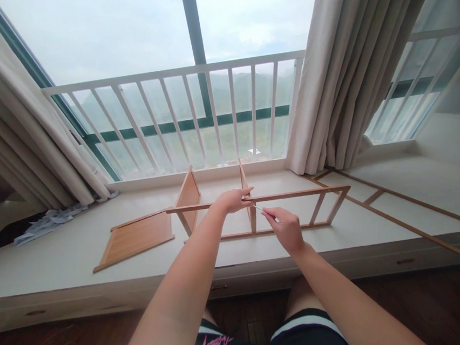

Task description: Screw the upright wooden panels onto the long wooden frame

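A brown wooden frame with shelf boards attached lies on its side on the white window ledge. My left hand is closed around its upper rail, close to where the middle board joins. In my right hand is a thin metal tool, probably a screwdriver, pinched between thumb and fingers. Its tip points up and left at the joint beneath my left hand; whether it touches a screw is too small to tell. Another upright board stands at the frame's left part.
A loose wooden panel lies left of the frame. To the right, a long ladder-like wooden frame leans across the ledge past its front edge. Behind are a white railing, window and beige curtains. Crumpled cloth lies far left.
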`<state>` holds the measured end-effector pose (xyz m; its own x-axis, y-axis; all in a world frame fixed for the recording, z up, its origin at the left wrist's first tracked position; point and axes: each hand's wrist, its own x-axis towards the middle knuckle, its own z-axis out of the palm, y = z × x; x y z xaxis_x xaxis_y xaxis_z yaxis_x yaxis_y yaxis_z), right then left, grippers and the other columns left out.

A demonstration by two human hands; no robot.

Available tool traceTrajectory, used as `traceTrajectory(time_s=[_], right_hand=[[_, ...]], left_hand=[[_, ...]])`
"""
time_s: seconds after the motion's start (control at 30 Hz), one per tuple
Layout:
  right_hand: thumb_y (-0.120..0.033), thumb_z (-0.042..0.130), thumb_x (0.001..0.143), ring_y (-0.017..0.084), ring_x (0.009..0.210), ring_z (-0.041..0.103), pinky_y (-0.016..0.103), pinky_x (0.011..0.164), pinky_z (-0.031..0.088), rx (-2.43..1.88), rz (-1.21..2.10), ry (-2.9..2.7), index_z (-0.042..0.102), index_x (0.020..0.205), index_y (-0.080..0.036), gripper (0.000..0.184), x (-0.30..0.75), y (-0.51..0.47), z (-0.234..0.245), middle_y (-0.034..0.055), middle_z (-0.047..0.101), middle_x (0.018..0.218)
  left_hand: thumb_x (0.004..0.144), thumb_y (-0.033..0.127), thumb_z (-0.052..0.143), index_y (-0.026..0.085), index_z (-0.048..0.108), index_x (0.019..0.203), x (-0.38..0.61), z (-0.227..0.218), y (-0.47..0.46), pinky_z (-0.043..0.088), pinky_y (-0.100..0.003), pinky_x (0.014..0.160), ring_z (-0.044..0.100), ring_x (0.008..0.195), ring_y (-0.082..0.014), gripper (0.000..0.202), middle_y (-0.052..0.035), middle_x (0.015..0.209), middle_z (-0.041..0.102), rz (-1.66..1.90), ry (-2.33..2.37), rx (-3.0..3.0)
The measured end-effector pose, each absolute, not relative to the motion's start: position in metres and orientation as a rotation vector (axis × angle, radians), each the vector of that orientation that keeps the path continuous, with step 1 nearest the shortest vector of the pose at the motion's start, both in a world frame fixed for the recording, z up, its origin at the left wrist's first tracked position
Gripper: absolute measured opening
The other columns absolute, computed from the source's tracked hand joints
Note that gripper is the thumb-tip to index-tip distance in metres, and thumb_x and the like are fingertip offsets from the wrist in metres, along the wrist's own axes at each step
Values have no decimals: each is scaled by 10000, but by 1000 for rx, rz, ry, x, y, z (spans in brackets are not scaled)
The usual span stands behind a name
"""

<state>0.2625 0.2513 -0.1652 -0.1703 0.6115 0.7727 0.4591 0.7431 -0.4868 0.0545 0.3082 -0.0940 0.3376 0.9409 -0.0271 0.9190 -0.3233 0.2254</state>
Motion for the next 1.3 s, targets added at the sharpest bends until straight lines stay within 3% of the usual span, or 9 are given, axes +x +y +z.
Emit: traceTrajectory(time_s=[1.3], right_hand=[[-345,538,941,190,739,611,317,725,465,-870,1,-1909,689,853,-176,243,247,266,-162,70,689,818]], left_hand=[[846,592,482,416,266,1465,58,-89,305,412,-297,945,532,1188,-239,678,40,1345,558,137,1674,2362]])
